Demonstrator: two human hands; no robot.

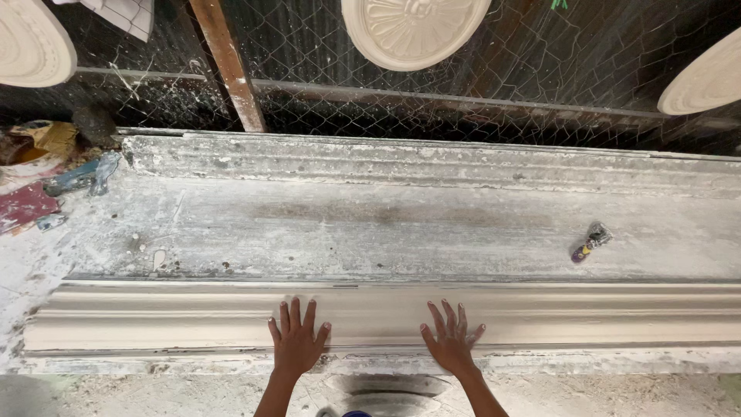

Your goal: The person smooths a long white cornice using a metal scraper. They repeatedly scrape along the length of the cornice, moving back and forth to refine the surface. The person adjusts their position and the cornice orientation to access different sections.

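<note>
A long cream plaster cornice strip (587, 315) lies along the near edge of a plaster-caked workbench (401, 224). My left hand (296, 340) rests flat on the strip with its fingers spread. My right hand (451, 337) lies flat on the same strip about a hand's width to the right, fingers also apart. Neither hand holds anything.
A small dark wrapped object (590, 242) lies on the bench at the right. Rags and a bluish tool (81, 176) sit at the far left. Round plaster medallions (413, 27) hang on wire mesh behind, beside a slanted wooden post (228, 66). A round object (386, 394) sits below.
</note>
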